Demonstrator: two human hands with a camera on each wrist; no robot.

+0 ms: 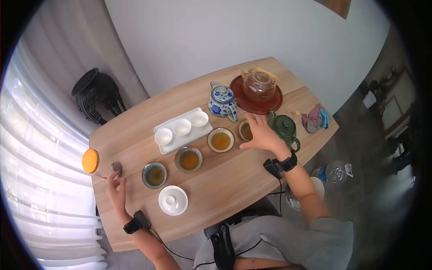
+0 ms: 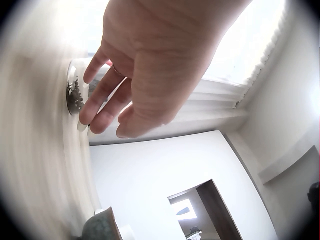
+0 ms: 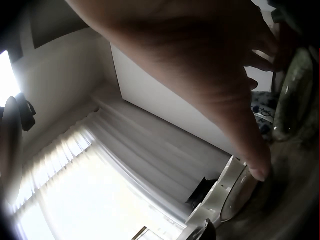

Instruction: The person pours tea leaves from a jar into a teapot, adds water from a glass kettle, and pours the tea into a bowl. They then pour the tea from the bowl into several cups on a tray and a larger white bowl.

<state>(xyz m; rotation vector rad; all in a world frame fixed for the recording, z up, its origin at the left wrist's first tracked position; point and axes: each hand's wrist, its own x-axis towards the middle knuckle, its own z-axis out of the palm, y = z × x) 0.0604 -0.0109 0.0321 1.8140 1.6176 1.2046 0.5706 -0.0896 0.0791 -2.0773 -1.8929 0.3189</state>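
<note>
The left hand (image 1: 117, 194) is at the table's left end, fingers loosely bent beside a small clear dish of dark leaves (image 1: 117, 168). In the left wrist view its fingertips are close to that dish (image 2: 75, 97); whether they touch it cannot be told. With fingers spread, the right hand (image 1: 266, 138) hovers at a bowl of amber liquid (image 1: 246, 131), partly covering it. Just right of this hand is a green teapot (image 1: 284, 126). The right wrist view shows the hand (image 3: 200, 65) beside a bowl's rim (image 3: 295, 95).
Several filled bowls, among them one of amber liquid (image 1: 221, 140), line the middle. Behind them are a white tray (image 1: 193, 132) with cups, a blue-white teapot (image 1: 222, 102) and a glass teapot (image 1: 259, 85). A lidded white bowl (image 1: 173, 200) is in front; an orange-lidded jar (image 1: 90, 161) stands far left.
</note>
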